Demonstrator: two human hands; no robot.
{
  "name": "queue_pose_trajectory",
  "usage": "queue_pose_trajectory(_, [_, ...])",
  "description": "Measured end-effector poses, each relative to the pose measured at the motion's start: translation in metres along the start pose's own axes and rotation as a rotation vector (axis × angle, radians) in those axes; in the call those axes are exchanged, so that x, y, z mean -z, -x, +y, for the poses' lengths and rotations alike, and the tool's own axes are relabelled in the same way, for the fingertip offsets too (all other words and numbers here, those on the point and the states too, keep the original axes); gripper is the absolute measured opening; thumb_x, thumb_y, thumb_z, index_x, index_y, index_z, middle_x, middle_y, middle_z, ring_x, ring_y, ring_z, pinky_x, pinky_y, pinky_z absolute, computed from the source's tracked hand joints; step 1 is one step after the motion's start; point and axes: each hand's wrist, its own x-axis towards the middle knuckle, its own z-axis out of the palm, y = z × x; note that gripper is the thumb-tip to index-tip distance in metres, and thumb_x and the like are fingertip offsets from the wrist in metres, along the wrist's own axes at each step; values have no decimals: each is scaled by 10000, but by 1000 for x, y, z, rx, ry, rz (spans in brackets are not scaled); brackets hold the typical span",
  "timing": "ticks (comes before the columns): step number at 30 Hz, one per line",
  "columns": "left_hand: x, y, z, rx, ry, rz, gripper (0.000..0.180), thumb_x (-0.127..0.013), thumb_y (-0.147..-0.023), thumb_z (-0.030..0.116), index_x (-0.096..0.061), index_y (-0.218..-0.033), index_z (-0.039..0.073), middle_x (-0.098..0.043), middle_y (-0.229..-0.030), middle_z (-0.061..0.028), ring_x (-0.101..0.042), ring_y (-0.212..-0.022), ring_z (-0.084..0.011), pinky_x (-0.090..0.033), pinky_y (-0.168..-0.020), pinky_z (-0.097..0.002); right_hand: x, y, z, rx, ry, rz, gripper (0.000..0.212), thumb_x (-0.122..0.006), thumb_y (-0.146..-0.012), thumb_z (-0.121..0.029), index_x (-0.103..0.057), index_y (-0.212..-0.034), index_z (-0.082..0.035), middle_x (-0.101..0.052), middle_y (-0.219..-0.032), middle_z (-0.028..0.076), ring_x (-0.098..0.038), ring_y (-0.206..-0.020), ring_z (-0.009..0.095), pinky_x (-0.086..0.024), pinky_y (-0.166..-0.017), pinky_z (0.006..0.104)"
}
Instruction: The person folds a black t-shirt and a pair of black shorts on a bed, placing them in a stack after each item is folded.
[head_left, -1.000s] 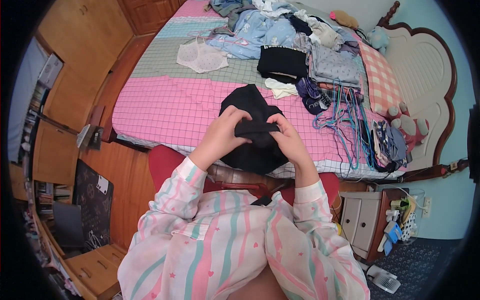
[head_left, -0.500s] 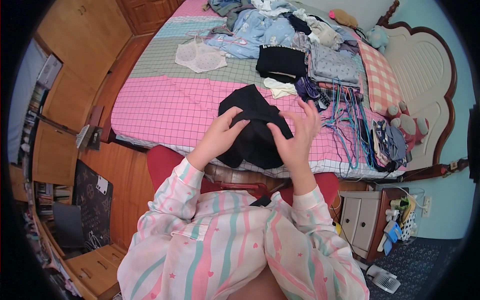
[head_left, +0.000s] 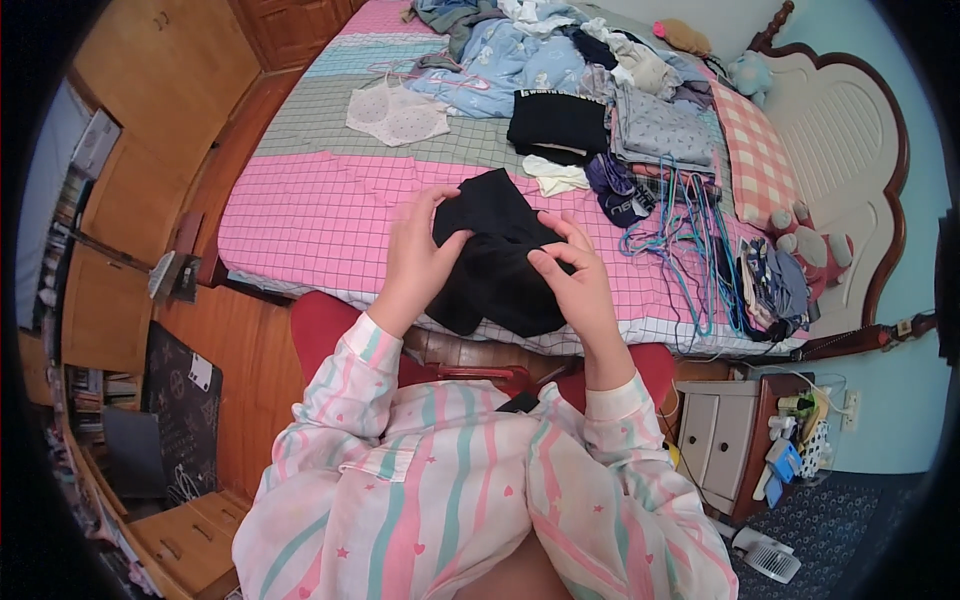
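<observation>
A crumpled black garment (head_left: 500, 285) lies on the near edge of the bed (head_left: 330, 205); its exact kind is hidden by the folds. At its upper right part, my right hand (head_left: 580, 285) pinches the cloth between thumb and fingers. My left hand (head_left: 415, 260) is at the garment's left edge, thumb and fingers apart, the fingertips touching or close to the fabric. Just beyond the garment are a small cream cloth (head_left: 555, 176) and a dark purple bundle (head_left: 615, 190).
Beyond sit a folded black garment (head_left: 558, 122) and a stack of grey folded clothes (head_left: 660, 130). A dotted bra (head_left: 397, 113) lies farther left. Blue hangers (head_left: 690, 245) spread to the right, near rolled clothes (head_left: 775, 290) and a plush toy (head_left: 815, 250). A nightstand (head_left: 715, 435) stands at right.
My left hand has opened wider and moved left and up to the garment's edge. My right hand, spread before, has come down and closed on the cloth.
</observation>
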Motion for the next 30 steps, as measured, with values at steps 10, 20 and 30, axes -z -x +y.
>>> queue_pose_trajectory(10, [-27,29,21,-463,-423,89,264,-852,-715,343,-742,-889,177,-577,-1057,-23,-508,-1068,-266,-397,-903,-426,2,-3,-13,-167,-453,-2,142,-755,-921,-141,-751,-908,0,-606,-1395,128,-494,-1340,248,-370,-1110,376])
queue_pose_trajectory(20, [-3,5,19,-110,117,-83,66,-775,-872,104,-742,-838,58,-659,-754,-11,-539,-820,-152,-432,-741,-298,25,-19,-5,108,353,245,185,-829,-820,-177,-726,-932,-70,-641,-956,34,-590,-902,225,-414,-936,374])
queue_pose_trajectory(30, [-5,10,24,81,187,7,137,-671,-962,129,-625,-888,23,-563,-665,-73,-521,-628,-222,-412,-605,-352,-15,3,-41,486,718,309,315,-880,-708,-355,-726,-921,-181,-573,-897,-32,-544,-1005,232,-303,-993,471])
